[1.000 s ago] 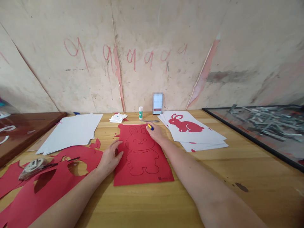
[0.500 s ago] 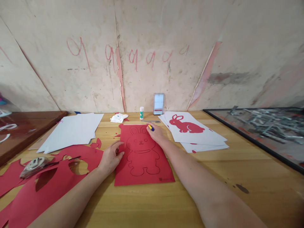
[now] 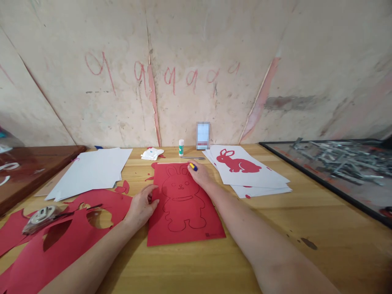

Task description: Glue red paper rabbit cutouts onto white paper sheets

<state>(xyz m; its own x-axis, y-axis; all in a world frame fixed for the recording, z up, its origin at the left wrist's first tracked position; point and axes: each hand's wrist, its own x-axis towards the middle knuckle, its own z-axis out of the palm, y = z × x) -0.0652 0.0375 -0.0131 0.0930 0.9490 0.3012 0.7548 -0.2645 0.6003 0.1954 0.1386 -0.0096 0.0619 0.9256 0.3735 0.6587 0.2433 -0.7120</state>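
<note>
The right hand's fingers (image 3: 190,168) close on a yellow and blue pen (image 3: 193,166), its blue end toward the palm, its other end hidden; the right hand (image 3: 200,175) is at the top right corner of a red sheet (image 3: 183,212), beside an ear of the rabbit drawn there in dark lines; the left hand (image 3: 142,204) is loosely curled, thumb well apart from the forefinger, both tips at the sheet's left edge, gripping nothing that I can see; the sheet thus lies flat between the two hands, most of it nearer the wearer than the right fingers.

Just beyond the right fingers lies a thin metal tool (image 3: 196,158); behind it a glue stick (image 3: 181,148) stands upright, and farther off a phone (image 3: 203,136) leans at the wall (image 3: 214,36); a crumpled tissue (image 3: 152,153) lies beyond the left fingers; to the right of the right fingers, a red rabbit cutout (image 3: 245,163) lies on white sheets (image 3: 232,179); left of the left fingers are red offcuts (image 3: 70,241) with a tape measure (image 3: 43,214) on them, and beyond those, more white paper (image 3: 92,171); farthest right, metal pieces (image 3: 346,163) lie heaped.
</note>
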